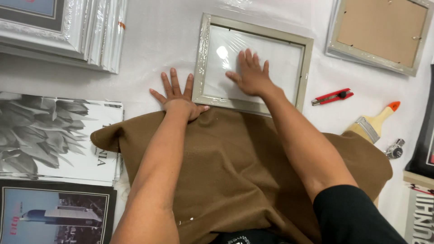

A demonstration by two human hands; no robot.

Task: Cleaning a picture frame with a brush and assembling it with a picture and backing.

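Pressing my right hand (251,77) flat, fingers spread, on the wrapped frame (253,63) to keep it from sliding on the table (162,40), I rest my left hand (177,98) open beside its left edge, thumb touching the corner, above the brown cloth (226,171).

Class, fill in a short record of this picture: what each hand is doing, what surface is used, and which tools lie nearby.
Left hand: flat on the table beside the wrapped frame
Right hand: spread flat on the frame's glass
Surface: white table; brown cloth at near edge
Tools: red utility knife, paintbrush
Other: second frame, back up; prints at left
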